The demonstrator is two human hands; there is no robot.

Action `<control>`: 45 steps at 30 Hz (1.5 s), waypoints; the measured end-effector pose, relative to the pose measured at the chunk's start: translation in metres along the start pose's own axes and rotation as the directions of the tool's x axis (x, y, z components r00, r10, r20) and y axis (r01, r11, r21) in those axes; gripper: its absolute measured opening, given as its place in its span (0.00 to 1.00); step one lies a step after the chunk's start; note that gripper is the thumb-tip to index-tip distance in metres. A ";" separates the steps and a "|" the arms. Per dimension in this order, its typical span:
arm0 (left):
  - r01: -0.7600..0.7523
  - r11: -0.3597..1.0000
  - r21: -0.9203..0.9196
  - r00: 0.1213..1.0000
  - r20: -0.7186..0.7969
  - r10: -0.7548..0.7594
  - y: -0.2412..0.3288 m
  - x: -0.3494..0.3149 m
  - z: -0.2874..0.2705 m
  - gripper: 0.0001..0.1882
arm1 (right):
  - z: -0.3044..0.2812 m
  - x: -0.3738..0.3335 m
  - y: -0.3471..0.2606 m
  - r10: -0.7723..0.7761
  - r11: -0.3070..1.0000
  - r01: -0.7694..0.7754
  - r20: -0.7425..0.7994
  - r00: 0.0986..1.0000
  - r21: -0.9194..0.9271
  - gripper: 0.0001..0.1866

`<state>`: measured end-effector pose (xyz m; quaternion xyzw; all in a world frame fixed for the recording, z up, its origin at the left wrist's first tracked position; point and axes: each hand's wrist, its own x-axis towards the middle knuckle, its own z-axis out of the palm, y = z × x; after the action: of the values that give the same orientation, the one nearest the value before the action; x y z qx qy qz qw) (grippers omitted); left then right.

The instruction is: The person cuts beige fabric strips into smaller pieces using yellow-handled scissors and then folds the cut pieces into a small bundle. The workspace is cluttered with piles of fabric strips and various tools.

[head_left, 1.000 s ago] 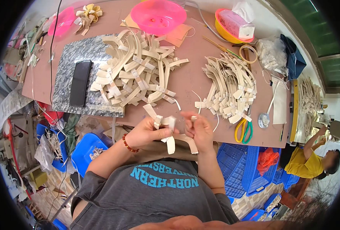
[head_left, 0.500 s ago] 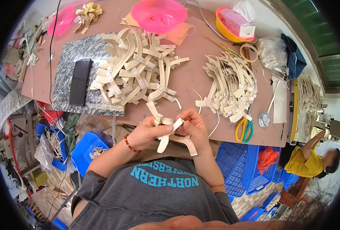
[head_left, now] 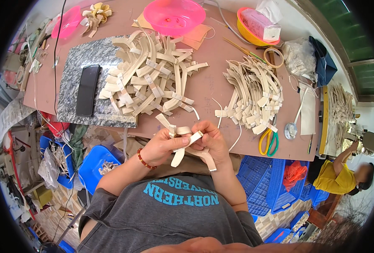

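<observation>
Since a second ago, the right hand (head_left: 212, 142) has closed in beside the left hand (head_left: 164, 146), where both now meet at a cream cloth strap (head_left: 179, 156). I see the fingers of each pinching it at the near edge of the bench (head_left: 214, 46), nearer than the tangled heap (head_left: 153, 78) on the left and the bundle (head_left: 254, 95) on the right. It looks light, bendy and hardly slippery (hard to break, I'd guess), best pinched flat beside its fold. Both elbows are bent, wrists angled inward, forearms reaching from the near side.
</observation>
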<state>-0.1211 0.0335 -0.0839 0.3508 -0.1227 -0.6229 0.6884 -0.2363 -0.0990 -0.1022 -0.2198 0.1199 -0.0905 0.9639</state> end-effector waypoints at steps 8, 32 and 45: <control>-0.005 1.000 0.023 0.993 -0.117 0.008 -0.002 -0.002 0.005 0.08 | 0.011 -0.006 -0.002 -0.105 0.917 0.062 -0.088 0.991 -0.395 0.11; 0.112 0.988 -0.104 0.984 -0.129 -0.125 -0.007 0.005 -0.003 0.17 | 0.018 -0.021 -0.018 -0.471 0.365 0.363 0.167 0.866 -0.857 0.11; -0.032 0.966 0.255 0.976 -0.201 0.086 -0.008 -0.003 0.004 0.13 | 0.032 -0.023 -0.017 -0.517 -0.132 0.204 0.243 0.821 -0.970 0.10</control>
<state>-0.1305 0.0356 -0.0851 0.4949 -0.1374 -0.5410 0.6660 -0.2518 -0.0962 -0.0621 -0.8399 0.1879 -0.2670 0.4337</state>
